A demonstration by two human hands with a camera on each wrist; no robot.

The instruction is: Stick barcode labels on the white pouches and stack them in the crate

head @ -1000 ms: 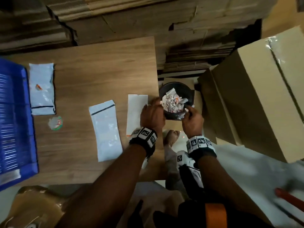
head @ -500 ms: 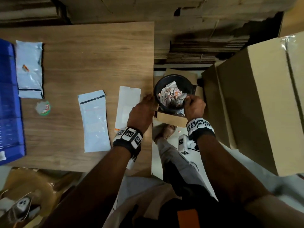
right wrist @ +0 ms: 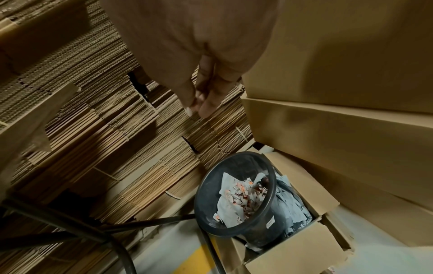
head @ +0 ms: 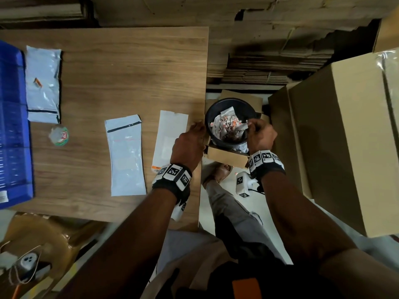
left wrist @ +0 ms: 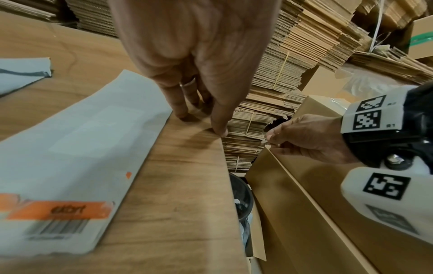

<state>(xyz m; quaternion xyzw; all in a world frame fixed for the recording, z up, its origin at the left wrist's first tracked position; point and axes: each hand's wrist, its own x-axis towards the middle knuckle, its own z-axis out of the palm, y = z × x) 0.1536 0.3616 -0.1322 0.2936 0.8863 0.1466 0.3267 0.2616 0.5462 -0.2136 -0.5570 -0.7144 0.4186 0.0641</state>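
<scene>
A white pouch (head: 126, 156) lies flat in the middle of the wooden table (head: 129, 72), and another pouch (head: 43, 83) lies beside the blue crate (head: 13, 126) at the left. A white label sheet (head: 169, 139) (left wrist: 77, 148) with an orange barcode end lies right of the middle pouch. My left hand (head: 195, 131) (left wrist: 201, 115) rests straight fingertips on the table's right edge, holding nothing. My right hand (head: 251, 126) (left wrist: 269, 137) (right wrist: 199, 105) hovers above the black bin (head: 210, 117) and pinches a small white paper scrap.
The bin (right wrist: 201, 194) holds torn white and orange scraps and stands in a small open carton (head: 226, 157) on the floor. A large cardboard box (head: 345, 137) stands to the right. Flat cardboard stacks fill the back. A round sticker (head: 58, 135) lies near the crate.
The head view has shifted. My left hand stays at the table edge. My right hand has risen a little above the bin's right rim, still pinching.
</scene>
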